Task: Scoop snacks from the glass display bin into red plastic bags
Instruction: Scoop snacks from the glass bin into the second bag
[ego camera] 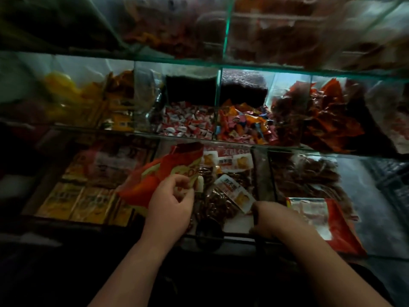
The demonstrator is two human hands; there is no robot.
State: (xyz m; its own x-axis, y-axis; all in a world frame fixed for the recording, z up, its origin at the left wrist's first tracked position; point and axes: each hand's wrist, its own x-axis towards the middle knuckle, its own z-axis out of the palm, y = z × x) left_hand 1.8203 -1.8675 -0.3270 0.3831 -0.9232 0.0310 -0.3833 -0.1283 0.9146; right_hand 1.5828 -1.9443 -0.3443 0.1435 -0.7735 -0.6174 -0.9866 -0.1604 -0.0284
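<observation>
Just one red bag [152, 178] (left hand [171, 202]).

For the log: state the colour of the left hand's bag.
Red: the thin plastic bag, head view.

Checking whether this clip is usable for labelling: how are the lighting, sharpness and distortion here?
Head view: dim, corners and bottom nearly black, brightest at the middle-shelf candies. Head view: top shelf blurred, glare on its glass; shelf edges bow from the wide lens. Head view: left hand gripping the red plastic bag reads clearly; right hand is shadowed, grip unclear.
</observation>
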